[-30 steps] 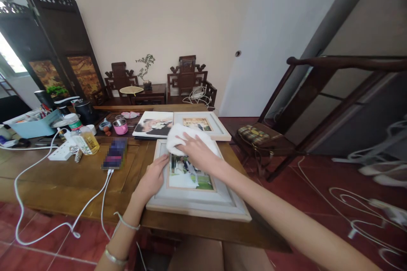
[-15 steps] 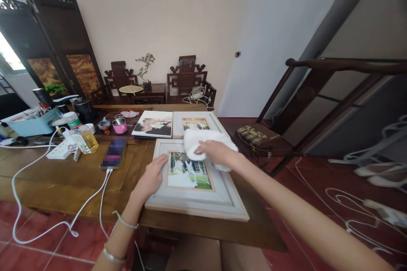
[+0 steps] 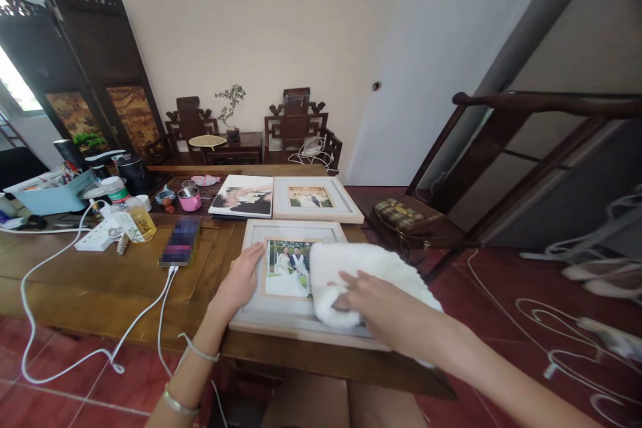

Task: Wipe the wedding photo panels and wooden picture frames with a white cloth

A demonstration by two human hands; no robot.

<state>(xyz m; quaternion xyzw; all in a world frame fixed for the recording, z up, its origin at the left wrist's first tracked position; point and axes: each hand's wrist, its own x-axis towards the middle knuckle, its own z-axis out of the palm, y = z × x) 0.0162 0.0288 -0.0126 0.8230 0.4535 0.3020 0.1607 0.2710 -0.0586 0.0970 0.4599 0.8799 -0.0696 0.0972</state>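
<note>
A pale picture frame (image 3: 295,231) with a wedding photo lies flat near the front edge of the wooden table (image 3: 95,281). My left hand (image 3: 239,283) rests flat on the frame's left border, fingers stretched out. My right hand (image 3: 374,297) presses a fluffy white cloth (image 3: 361,264) onto the frame's right and lower side, fingers spread over the cloth. The cloth covers the frame's right border and part of the photo.
Behind lie a second framed photo (image 3: 313,199) and a frameless print (image 3: 243,196). To the left are a phone (image 3: 181,242) on a white cable, a power strip (image 3: 97,237), an oil bottle (image 3: 134,221), a pink cup (image 3: 190,199) and a blue bin (image 3: 50,195). A dark chair (image 3: 451,167) stands right.
My right hand has swept the cloth from the frame's top across to its right side and down toward the lower right corner. The left hand has stayed on the left border.
</note>
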